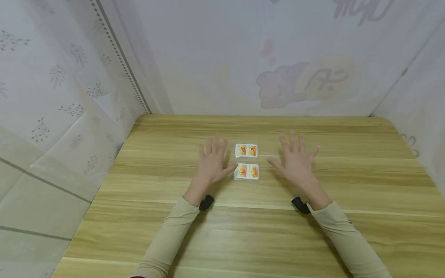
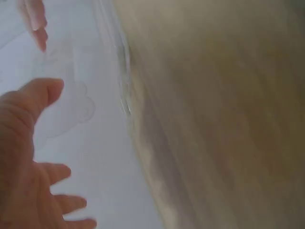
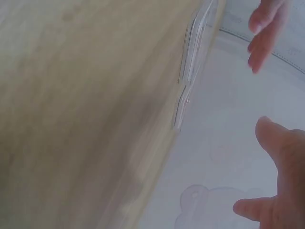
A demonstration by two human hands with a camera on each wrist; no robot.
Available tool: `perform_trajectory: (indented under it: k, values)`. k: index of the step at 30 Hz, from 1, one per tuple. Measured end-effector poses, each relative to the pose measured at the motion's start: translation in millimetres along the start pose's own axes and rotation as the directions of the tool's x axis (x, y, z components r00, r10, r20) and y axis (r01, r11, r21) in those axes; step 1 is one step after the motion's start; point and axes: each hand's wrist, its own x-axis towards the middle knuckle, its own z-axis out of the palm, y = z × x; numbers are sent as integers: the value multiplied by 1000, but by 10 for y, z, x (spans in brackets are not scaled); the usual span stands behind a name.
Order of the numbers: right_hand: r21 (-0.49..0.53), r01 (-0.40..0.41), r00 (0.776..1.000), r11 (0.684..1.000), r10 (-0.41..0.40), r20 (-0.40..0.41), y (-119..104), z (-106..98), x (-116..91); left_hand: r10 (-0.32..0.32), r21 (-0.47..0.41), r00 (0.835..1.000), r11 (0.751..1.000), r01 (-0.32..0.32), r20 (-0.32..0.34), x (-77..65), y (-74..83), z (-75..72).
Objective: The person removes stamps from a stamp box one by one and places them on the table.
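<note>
- Currently, the far card (image 1: 246,151) and the near card (image 1: 248,172) are laid flat on the wooden table (image 1: 226,239), between the hands, one just beyond the other; both face up, orange print showing.
- Clear edges seen in wrist views; cards presumably cased in plastic, so prints are protected and lie flat.
- Central placement: probably chosen so both cards can be reached from either side.
- Left hand (image 1: 211,165): fingers spread wide, nothing gripped. Near card's left edge is overlapped by the thumb tip in head view; contact cannot be told.
- Right hand (image 1: 295,165): spread wide too, nothing held, thumb pointed inward, apart from both cards.
- With hands held out at the sides, cards are left mostly uncovered.
- Black wrist mounts (image 1: 206,202) are worn below the palms, likely so each hand can be filmed.
- Printed cloth (image 1: 208,58) is hung behind table, probably as a screen.
</note>
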Motion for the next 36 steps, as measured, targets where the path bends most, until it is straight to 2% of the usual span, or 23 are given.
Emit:
perform_trajectory:
  k: [2, 6, 8, 10, 15, 23, 29, 36]
  values:
    - [-22, 23, 1000, 1000, -23, -7, -15, 10, 9, 63, -92, 998, 994, -63, 0, 0, 10, -1]
    - [-38, 69, 997, 997, -70, -33, -54, 41, 26, 183, -281, 983, 944, -174, 4, -2, 48, -22]
    - [-28, 92, 994, 995, -94, -47, -75, 61, 32, 212, -334, 977, 923, -194, 19, -1, 68, -26]
    - [-6, 116, 992, 993, -116, -56, -97, 82, 35, 217, -366, 975, 912, -186, 45, 3, 85, -25]
    - [75, 169, 985, 983, -164, -60, -151, 122, 34, 211, -401, 973, 903, -156, 98, 22, 104, 7]
    - [180, 208, 978, 961, -210, -10, -251, 177, 27, 235, -421, 965, 892, -166, 119, 40, 90, 85]
    - [197, 238, 966, 951, -252, 49, -333, 195, 24, 238, -408, 963, 897, -168, 126, 29, 82, 98]
    - [213, 233, 961, 949, -259, 101, -403, 248, 35, 220, -396, 966, 906, -151, 134, 32, 69, 116]
